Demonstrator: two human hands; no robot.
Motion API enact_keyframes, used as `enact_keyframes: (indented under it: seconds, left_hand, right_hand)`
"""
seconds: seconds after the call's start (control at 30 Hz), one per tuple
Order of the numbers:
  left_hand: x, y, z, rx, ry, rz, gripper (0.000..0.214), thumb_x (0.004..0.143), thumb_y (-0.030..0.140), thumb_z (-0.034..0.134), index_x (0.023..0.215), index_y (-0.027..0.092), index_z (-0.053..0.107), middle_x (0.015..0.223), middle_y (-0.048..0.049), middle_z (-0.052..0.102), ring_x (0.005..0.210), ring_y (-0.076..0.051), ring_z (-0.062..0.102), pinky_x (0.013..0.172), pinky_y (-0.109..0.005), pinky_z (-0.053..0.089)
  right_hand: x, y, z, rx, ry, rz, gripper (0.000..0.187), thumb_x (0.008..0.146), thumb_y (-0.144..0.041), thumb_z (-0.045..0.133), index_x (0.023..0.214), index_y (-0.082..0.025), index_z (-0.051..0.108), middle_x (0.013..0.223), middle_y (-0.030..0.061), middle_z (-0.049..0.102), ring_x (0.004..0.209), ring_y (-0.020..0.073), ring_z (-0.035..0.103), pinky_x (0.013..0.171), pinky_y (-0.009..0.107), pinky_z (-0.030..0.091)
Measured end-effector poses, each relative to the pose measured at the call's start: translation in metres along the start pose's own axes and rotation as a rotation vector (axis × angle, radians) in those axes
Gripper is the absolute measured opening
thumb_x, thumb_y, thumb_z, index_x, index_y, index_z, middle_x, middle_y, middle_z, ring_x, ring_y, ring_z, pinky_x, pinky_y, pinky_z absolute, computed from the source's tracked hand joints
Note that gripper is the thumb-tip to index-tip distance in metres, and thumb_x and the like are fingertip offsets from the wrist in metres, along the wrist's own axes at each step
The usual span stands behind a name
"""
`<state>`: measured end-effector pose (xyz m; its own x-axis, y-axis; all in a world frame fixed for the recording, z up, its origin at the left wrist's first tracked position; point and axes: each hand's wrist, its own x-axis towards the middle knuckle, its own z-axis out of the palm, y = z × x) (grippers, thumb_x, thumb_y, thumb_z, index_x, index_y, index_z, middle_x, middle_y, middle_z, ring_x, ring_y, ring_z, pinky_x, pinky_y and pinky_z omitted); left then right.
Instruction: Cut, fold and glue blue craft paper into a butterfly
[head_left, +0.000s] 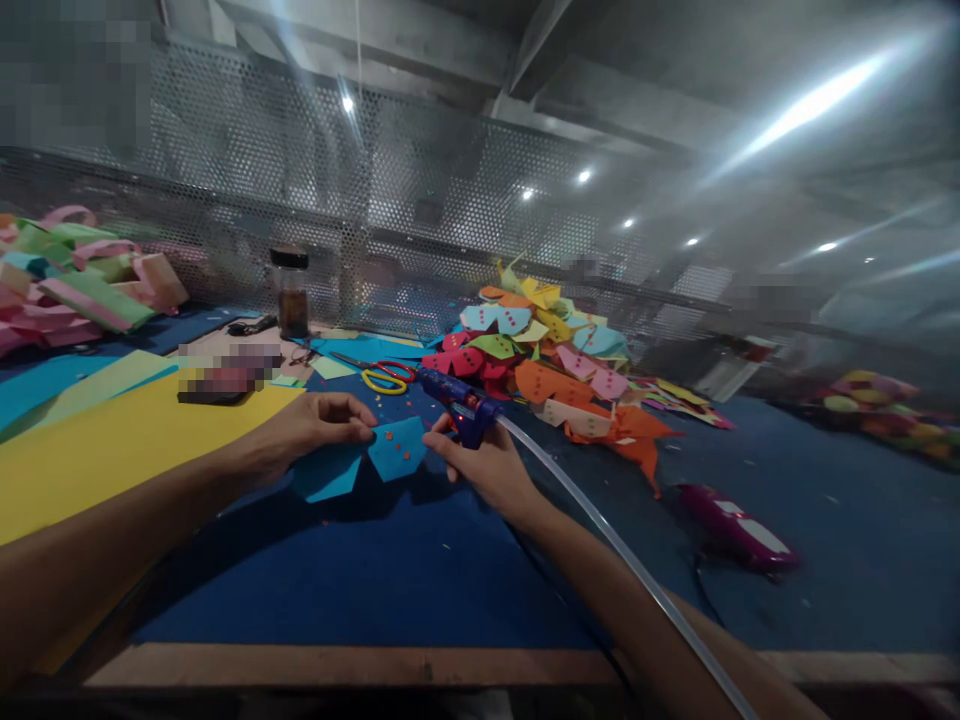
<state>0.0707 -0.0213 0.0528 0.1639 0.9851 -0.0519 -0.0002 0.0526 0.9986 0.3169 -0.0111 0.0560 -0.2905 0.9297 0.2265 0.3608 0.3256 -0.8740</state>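
Observation:
My left hand (311, 425) pinches the edge of a folded blue paper piece (360, 462) with small red dots, which lies on the dark blue table cover (390, 570). My right hand (484, 465) grips a blue hot glue gun (457, 400) with its nozzle pointing left and away, just above the paper. A clear glue stick (600, 530) runs back from the gun along my right forearm.
A pile of coloured folded paper shapes (555, 360) lies beyond the gun. Scissors with yellow and red handles (382, 375), a dark jar (291, 292), yellow paper sheets (112, 440) and a purple glue gun (739, 530) are nearby. Perforated metal screen (420, 210) behind; wooden table edge (337, 665) in front.

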Motion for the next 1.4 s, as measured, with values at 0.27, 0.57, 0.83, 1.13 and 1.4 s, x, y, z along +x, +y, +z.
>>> enact_keyframes:
  seconds: [0.27,0.57,0.83,1.13,1.4]
  left_hand:
    - [-0.005,0.002,0.002,0.063,0.003,0.020,0.035,0.053,0.042,0.096,0.073,0.023,0.076,0.066,-0.0006,0.070,0.055,-0.013,0.057,0.048,-0.022,0.041]
    - [0.003,-0.003,-0.012,0.142,0.097,0.137,0.042,0.063,0.052,0.090,0.088,0.020,0.078,0.086,-0.0031,0.073,0.082,-0.020,0.064,0.073,-0.029,0.048]
    - [0.006,-0.003,-0.016,0.175,0.114,0.177,0.036,0.063,0.052,0.089,0.078,0.022,0.075,0.074,-0.0001,0.070,0.074,-0.019,0.062,0.070,-0.030,0.047]
    - [0.010,-0.006,-0.020,0.148,0.089,0.161,0.040,0.063,0.054,0.089,0.077,0.020,0.072,0.072,-0.0018,0.075,0.072,-0.021,0.068,0.075,-0.034,0.052]
    - [0.013,-0.010,-0.021,0.127,0.103,0.170,0.042,0.065,0.055,0.087,0.079,0.018,0.075,0.077,-0.0038,0.075,0.076,-0.021,0.069,0.084,-0.037,0.054]
  right_hand:
    - [0.001,0.003,-0.001,0.024,0.003,-0.023,0.029,0.080,-0.048,0.072,0.087,-0.021,0.063,0.063,-0.0054,0.057,0.046,0.0097,0.051,0.050,0.025,0.045]
    - [0.006,0.000,-0.020,0.051,0.198,-0.081,0.032,0.078,-0.050,0.073,0.086,-0.020,0.063,0.061,-0.0056,0.057,0.046,0.0108,0.052,0.053,0.027,0.048]
    - [0.007,0.004,-0.021,0.061,0.239,-0.083,0.036,0.077,-0.053,0.075,0.088,-0.020,0.064,0.062,-0.0052,0.057,0.046,0.0110,0.052,0.053,0.028,0.049]
    - [0.004,0.000,-0.026,-0.048,0.289,-0.105,0.038,0.083,-0.058,0.070,0.089,-0.021,0.065,0.055,-0.0064,0.054,0.049,0.0130,0.054,0.061,0.030,0.050]
    - [-0.014,-0.002,-0.006,0.018,-0.072,-0.072,0.040,0.082,-0.058,0.073,0.087,-0.019,0.067,0.063,-0.0034,0.055,0.051,0.0112,0.050,0.047,0.024,0.039]
